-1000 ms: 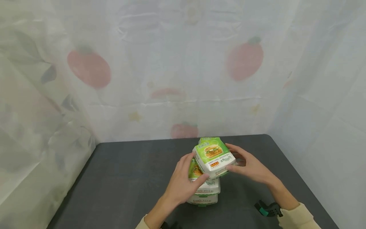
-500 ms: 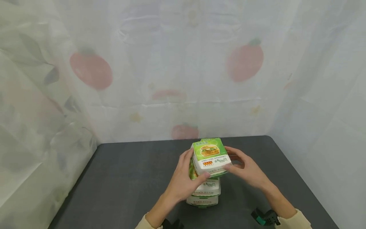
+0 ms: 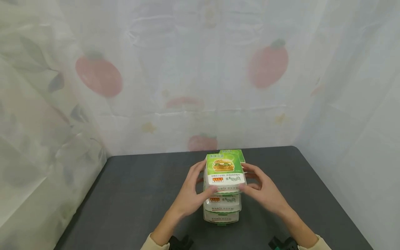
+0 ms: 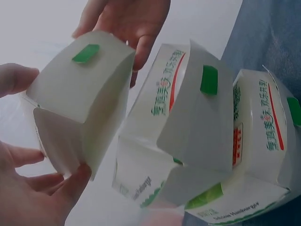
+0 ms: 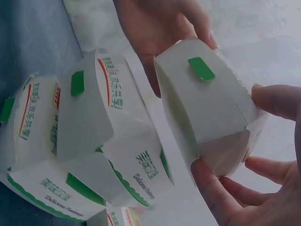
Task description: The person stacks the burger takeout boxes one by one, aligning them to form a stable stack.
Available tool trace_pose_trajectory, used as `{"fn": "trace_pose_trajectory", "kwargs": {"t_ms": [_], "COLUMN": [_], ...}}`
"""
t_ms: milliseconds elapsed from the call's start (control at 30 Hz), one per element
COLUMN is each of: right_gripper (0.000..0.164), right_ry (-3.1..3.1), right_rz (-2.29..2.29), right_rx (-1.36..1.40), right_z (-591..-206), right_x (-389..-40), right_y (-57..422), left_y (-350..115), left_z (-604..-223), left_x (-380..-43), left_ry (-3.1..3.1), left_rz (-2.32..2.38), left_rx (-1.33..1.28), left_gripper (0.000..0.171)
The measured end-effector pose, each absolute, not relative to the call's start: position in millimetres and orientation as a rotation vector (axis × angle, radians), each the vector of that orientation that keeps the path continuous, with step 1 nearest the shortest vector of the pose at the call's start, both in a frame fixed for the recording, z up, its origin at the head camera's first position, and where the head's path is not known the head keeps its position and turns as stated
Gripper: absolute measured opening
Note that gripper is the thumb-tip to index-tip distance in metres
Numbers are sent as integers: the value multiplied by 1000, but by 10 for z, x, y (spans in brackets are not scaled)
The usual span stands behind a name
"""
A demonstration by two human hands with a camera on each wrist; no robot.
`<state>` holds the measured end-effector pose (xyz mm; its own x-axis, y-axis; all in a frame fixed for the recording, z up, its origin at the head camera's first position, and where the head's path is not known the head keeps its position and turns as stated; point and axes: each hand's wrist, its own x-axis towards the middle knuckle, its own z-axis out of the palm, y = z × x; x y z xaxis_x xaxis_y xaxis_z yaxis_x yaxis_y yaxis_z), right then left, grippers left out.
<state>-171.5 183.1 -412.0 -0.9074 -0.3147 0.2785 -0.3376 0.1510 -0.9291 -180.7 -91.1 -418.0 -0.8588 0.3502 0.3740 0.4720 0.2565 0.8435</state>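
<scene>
A white and green paper hamburger box (image 3: 225,177) with a burger picture on top is held between both hands. My left hand (image 3: 191,195) grips its left side, thumb at the front edge. On the right side, my right hand (image 3: 265,190) holds it the same way. Beneath it stand two stacked hamburger boxes, an upper one (image 3: 222,205) and a lower one (image 3: 220,218). Both wrist views show a gap between the held box (image 4: 70,89) and the upper box (image 5: 127,94) of the stack.
Another green-topped box (image 3: 241,155) shows behind the held one, mostly hidden. All stand on a dark grey table (image 3: 150,194) with rounded far corners. A pale curtain (image 3: 175,76) with fruit prints hangs behind and at the sides.
Both hands have moved the held box left and turned it from skewed to nearly square above the stack. The boxes underneath stay in place.
</scene>
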Motion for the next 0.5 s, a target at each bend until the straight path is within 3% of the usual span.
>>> {"fn": "trace_pose_trajectory", "kwargs": {"t_ms": [500], "right_gripper": [66], "right_ry": [-2352], "right_rz": [1997], "right_rx": [686], "right_z": [-4269], "right_x": [-1649], "right_y": [1785], "left_y": [-1017], "left_z": [-4316], "left_x": [-1791], "left_ry": [-2423], "left_rz": [-1688], "left_rx": [-825], "left_gripper": [79]}}
